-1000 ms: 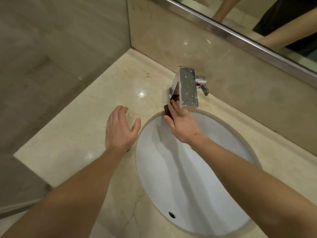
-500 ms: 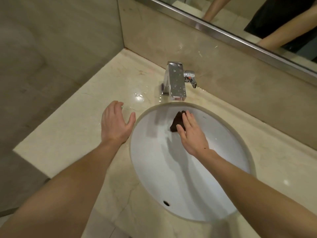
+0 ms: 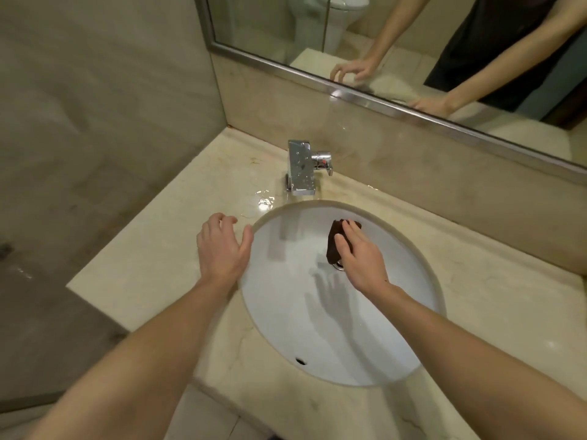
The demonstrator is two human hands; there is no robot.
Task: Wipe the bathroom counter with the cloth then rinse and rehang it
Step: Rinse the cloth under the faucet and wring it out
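Head view: right hand [image 3: 359, 258] pinches the dark cloth [image 3: 335, 242] over the sink [image 3: 286, 328], near its drain. Left hand [image 3: 222, 249] rests loose-fingered and empty on the counter [image 3: 152, 274] at the sink's left rim. No water runs from the tap [image 3: 300, 168]; rinsing and rehanging seem left to do.
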